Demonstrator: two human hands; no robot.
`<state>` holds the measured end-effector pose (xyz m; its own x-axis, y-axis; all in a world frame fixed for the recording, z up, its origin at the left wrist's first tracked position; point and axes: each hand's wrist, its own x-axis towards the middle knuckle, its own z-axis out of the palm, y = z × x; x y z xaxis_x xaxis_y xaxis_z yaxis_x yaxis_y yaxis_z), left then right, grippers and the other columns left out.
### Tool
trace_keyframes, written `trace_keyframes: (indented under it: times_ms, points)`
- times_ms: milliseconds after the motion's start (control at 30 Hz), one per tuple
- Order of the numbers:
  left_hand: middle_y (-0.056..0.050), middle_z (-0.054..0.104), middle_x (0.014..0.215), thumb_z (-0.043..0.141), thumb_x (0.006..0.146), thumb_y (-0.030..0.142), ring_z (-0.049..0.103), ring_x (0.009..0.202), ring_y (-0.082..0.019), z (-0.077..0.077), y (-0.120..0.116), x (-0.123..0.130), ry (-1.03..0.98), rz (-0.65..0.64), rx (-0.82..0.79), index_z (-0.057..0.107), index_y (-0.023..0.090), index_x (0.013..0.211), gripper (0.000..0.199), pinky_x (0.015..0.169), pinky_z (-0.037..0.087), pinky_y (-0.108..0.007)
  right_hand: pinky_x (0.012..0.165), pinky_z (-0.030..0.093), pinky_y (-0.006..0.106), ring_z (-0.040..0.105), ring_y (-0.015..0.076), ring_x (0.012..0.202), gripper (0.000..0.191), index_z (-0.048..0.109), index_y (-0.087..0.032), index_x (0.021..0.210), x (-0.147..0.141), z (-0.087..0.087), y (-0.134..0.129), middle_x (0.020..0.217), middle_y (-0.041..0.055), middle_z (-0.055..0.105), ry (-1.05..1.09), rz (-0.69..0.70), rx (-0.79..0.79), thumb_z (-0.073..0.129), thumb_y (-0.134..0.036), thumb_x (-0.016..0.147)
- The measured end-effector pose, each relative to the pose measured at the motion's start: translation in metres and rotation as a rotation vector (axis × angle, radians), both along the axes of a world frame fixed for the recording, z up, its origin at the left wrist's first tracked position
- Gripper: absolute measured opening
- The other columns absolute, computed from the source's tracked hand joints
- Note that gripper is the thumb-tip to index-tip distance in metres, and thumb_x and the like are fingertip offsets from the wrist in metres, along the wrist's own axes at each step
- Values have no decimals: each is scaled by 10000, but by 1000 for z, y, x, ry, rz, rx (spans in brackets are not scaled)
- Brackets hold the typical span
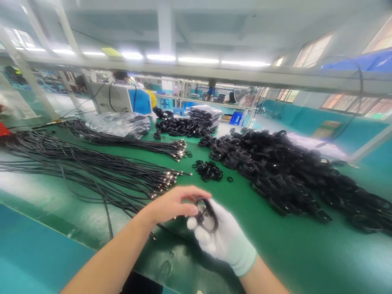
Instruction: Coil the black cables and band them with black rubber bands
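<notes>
A coiled black cable (211, 216) is held between my two hands at the lower middle. My left hand (174, 204), bare, pinches the coil's left side between thumb and fingers. My right hand (219, 232), in a white glove, wraps round the coil from below and the right. Just beyond my hands lies a small pile of black rings (210, 170), with one loose ring (230, 179) beside it. Long straight black cables (107, 165) with metal ends stretch to the left of my hands.
A large heap of coiled black cables (281, 171) covers the right side of the green table (245, 245). More coils (180, 126), clear plastic bags (122, 124) and stacked bagged coils (205, 116) stand behind. A metal rail (196, 73) crosses above.
</notes>
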<state>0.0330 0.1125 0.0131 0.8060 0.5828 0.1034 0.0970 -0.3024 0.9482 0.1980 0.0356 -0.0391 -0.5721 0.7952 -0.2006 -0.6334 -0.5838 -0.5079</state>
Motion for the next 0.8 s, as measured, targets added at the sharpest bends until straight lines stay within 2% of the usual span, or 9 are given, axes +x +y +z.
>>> trace_keyframes:
  times_ms: [33,100,167,233,333,467,600,800]
  points:
    - [-46,618,1119,603,748,231,569,1000,-201,1,1,0,-8,-6,-40,619,209,1124,377,859,445,-301,482,474,236,574,130,608,563,590,-144,999,-1,1,1,887,93,642,-30,-7,37,392,-646,840]
    - [-48,644,1037,621,741,262,586,957,-209,3,0,3,55,71,-18,647,191,1057,325,847,450,-311,546,513,274,595,152,678,560,582,-135,1064,-1,4,2,927,102,624,-157,-86,148,453,-625,827]
    - [-43,651,995,647,719,308,581,933,-214,6,-4,9,165,193,100,674,196,994,298,848,441,-319,653,539,315,606,176,806,474,538,-164,1159,1,7,2,1006,92,596,-334,-198,284,619,-458,796]
    - [-38,650,975,617,742,361,571,915,-209,7,-9,14,212,332,197,681,205,967,281,836,436,-316,735,540,358,605,200,895,527,481,-196,1221,4,9,2,1060,82,568,-464,-252,376,701,-271,748]
    - [-25,646,855,484,828,375,572,778,-168,3,-18,15,166,488,150,661,189,893,265,706,454,-275,788,531,426,615,237,943,563,416,-201,1248,9,9,0,1060,84,552,-467,-247,355,688,-253,758]
    - [20,575,670,578,748,315,498,569,-107,-9,-32,13,116,406,-182,598,161,779,158,489,372,-197,783,538,432,613,249,964,503,455,-175,1172,8,13,-1,1108,106,554,-477,-201,378,701,-283,746]
    - [49,502,606,628,687,232,436,525,-68,-17,-40,16,-31,416,-340,535,148,686,126,480,311,-171,786,538,387,596,234,985,410,515,-161,1062,3,16,-2,1122,84,557,-481,-188,405,725,-201,711]
    - [41,503,570,619,699,229,432,495,-64,-25,-36,16,-132,319,-506,503,147,681,143,522,349,-188,774,536,433,630,223,893,415,505,-155,1083,3,3,-3,998,80,596,-370,-174,288,715,-212,729]
